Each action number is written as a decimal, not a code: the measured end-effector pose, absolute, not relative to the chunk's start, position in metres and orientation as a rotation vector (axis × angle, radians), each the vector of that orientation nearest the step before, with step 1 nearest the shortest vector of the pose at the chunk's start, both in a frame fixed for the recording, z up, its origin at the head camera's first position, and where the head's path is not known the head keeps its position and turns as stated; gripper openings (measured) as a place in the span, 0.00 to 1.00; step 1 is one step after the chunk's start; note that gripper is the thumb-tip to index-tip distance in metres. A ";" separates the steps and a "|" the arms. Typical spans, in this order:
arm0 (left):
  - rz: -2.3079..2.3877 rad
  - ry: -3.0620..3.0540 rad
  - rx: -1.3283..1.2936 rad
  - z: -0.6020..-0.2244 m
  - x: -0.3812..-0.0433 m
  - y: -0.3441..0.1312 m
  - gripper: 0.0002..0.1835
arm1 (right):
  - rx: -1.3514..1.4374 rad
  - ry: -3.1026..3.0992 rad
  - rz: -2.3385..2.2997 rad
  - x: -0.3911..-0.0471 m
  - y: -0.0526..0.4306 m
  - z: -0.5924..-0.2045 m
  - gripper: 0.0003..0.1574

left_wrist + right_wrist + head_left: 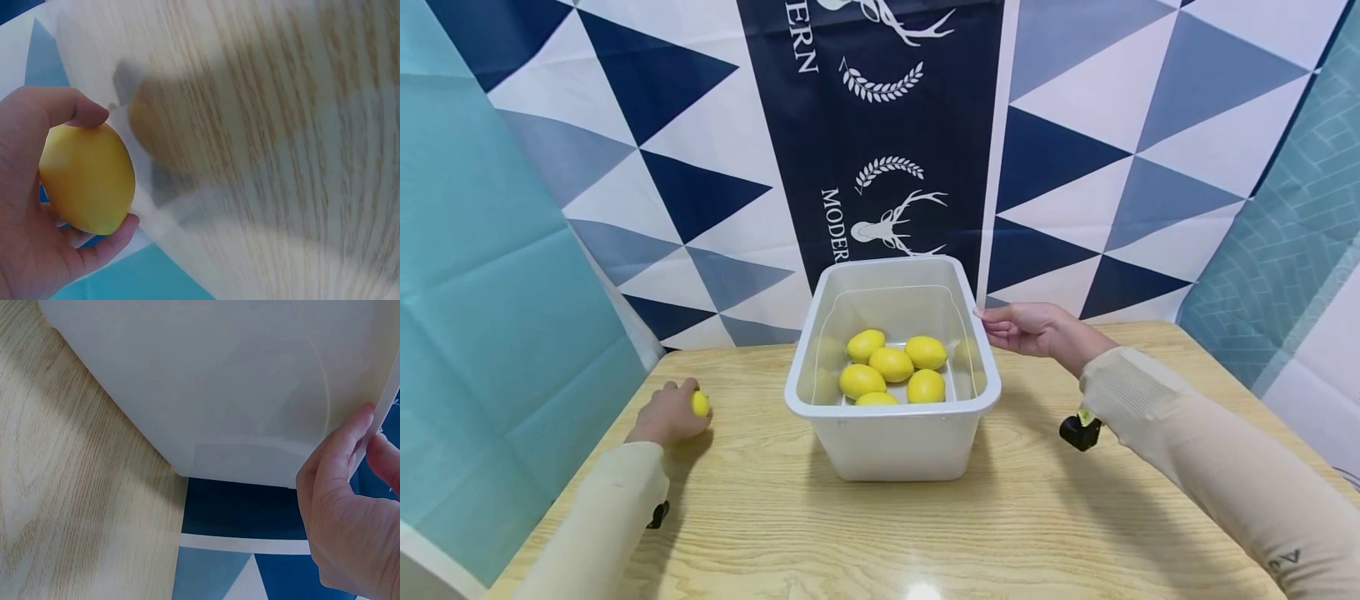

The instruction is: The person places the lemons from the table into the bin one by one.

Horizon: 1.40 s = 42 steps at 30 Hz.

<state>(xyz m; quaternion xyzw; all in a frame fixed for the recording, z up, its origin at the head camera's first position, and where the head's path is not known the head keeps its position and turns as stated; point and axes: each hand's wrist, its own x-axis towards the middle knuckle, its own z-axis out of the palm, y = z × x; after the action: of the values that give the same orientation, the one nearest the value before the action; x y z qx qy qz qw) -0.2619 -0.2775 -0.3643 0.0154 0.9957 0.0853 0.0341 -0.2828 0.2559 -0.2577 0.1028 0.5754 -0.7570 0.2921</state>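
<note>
My left hand [672, 412] grips a yellow lemon [90, 178] with thumb and fingers around it, at the left side of the table. In the left wrist view the lemon appears slightly above the wood, its reflection beside it. A white plastic bin [895, 446] stands upright mid-table, and several lemons [891, 364] lie on its floor. At the bin's right rim, my right hand [1030, 327] pinches the edge between thumb and fingers. The right wrist view shows that hand [344, 506] on the rim, beside the bin's outer wall [206, 381].
The wooden table [760, 525] carries the bin. Behind it hangs a patterned cloth [895, 125] with triangles and deer heads, close to the bin's far side. A teal cloth [497, 292] borders the left edge. Black wrist cameras [1080, 432] sit under both sleeves.
</note>
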 end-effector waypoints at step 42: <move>0.147 3.249 0.394 -0.319 -0.237 -0.235 0.27 | 0.255 1.528 -2.008 -0.282 0.253 -0.256 0.14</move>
<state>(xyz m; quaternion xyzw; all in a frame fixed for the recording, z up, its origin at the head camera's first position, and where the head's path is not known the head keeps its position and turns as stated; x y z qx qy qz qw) -0.2372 -0.2348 -0.3195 0.1198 0.9895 0.0447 -0.0674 -0.2817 0.2535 -0.2558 0.0958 0.5751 -0.7558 0.2982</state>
